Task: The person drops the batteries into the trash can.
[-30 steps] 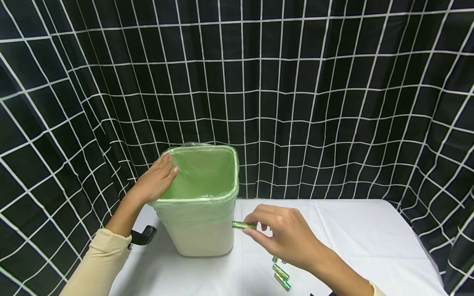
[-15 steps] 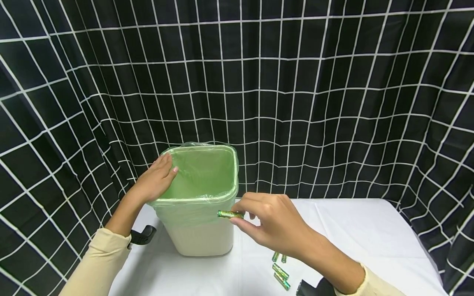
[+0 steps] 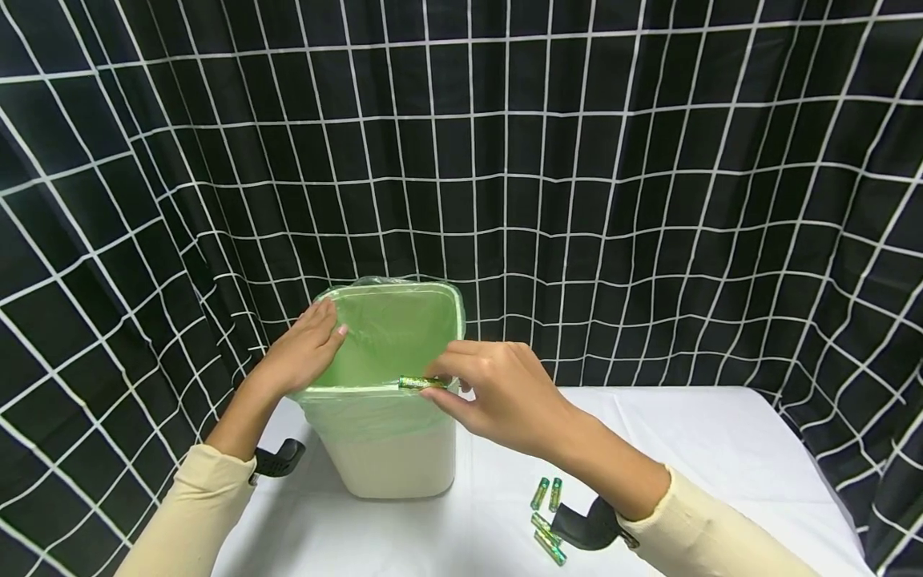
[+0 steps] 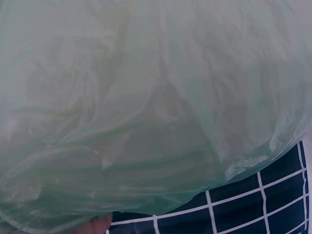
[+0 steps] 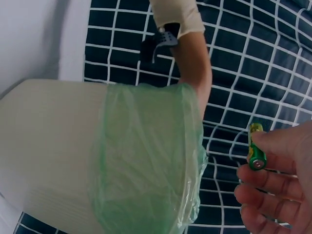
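A white trash bin (image 3: 404, 469) with a light green plastic liner (image 3: 360, 417) folded over its rim stands on the left of the white table. My left hand (image 3: 303, 350) rests on the bin's left rim, fingers extended; the liner (image 4: 146, 107) nearly fills the left wrist view. Between thumb and fingers, my right hand (image 3: 497, 393) pinches a small green-and-gold battery (image 3: 418, 384), which overlaps the bin's front rim near its right corner. The right wrist view shows this battery (image 5: 256, 148) end-on, with the other fingers loosely bent below it.
Several matching batteries (image 3: 555, 494) lie on the white tablecloth (image 3: 490, 521) below my right forearm. Each wrist wears a black camera mount (image 3: 281, 459). A black curtain with white grid lines (image 3: 548, 160) hangs behind and along both sides of the table.
My right hand has carried the battery left and upward, from beside the bin to its front rim. More of the batteries on the table now show. The left hand stays in place.
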The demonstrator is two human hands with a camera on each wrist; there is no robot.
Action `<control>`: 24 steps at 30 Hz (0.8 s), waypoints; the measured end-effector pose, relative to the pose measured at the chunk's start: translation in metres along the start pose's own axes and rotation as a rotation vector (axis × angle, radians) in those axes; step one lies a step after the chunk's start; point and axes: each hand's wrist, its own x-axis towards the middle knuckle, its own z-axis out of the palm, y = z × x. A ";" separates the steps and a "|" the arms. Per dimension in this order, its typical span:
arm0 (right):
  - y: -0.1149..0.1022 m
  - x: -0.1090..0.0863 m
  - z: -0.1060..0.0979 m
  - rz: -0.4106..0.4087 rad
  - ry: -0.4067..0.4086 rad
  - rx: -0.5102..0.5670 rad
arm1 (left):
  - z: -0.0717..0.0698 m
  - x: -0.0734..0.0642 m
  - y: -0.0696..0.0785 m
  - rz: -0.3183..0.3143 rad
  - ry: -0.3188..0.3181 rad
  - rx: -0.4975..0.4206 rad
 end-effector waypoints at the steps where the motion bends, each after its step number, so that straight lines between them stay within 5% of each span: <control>1: 0.001 0.002 0.002 0.005 -0.005 -0.003 | 0.000 0.000 0.000 0.000 0.001 -0.001; 24: 0.025 0.042 0.043 0.129 -0.171 -0.084 | 0.000 0.001 -0.002 -0.024 0.005 0.002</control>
